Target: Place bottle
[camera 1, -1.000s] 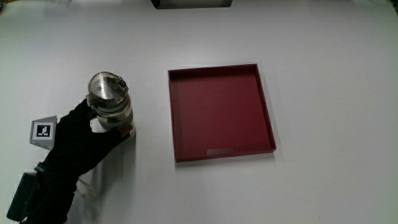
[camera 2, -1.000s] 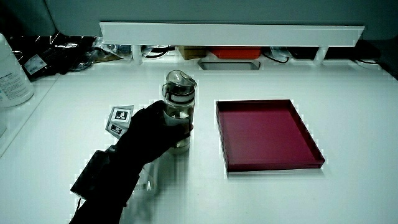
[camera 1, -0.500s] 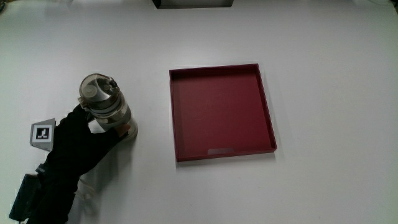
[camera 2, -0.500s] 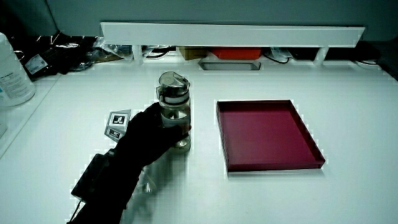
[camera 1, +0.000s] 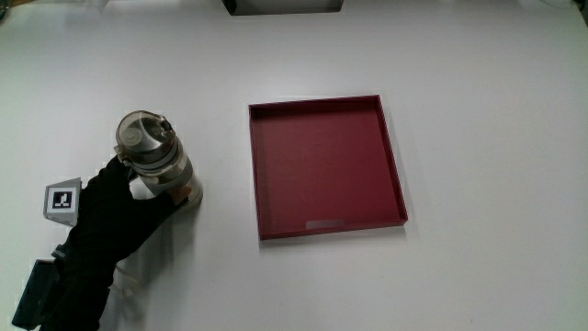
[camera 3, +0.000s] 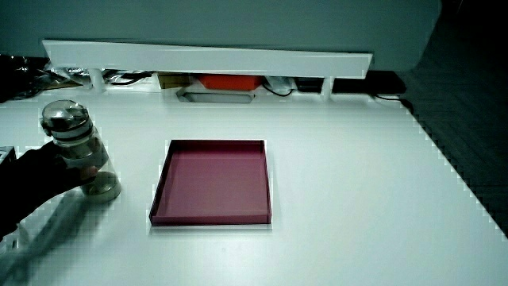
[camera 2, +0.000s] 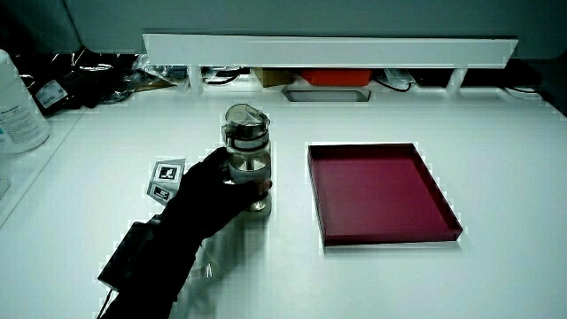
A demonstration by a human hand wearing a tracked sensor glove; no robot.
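A clear bottle (camera 1: 154, 162) with a grey metal lid stands upright on the white table beside the dark red square tray (camera 1: 323, 166). The gloved hand (camera 1: 119, 210) is wrapped around the bottle's body from the person's side. In both side views the bottle (camera 2: 247, 159) (camera 3: 79, 148) has its base on the table, apart from the tray (camera 2: 381, 193) (camera 3: 212, 183), with the hand (camera 2: 213, 188) (camera 3: 40, 181) closed on it. A patterned cube (camera 1: 62, 199) sits on the hand's back. The tray holds nothing.
A low white partition (camera 2: 328, 49) runs along the table's edge farthest from the person, with cables and a red item under it. A large white container (camera 2: 18, 105) stands at the table's corner. A dark box edge (camera 1: 283, 5) shows near the partition.
The bottle has come down and a little away from the tray, and now rests on the table with the hand still closed on it.
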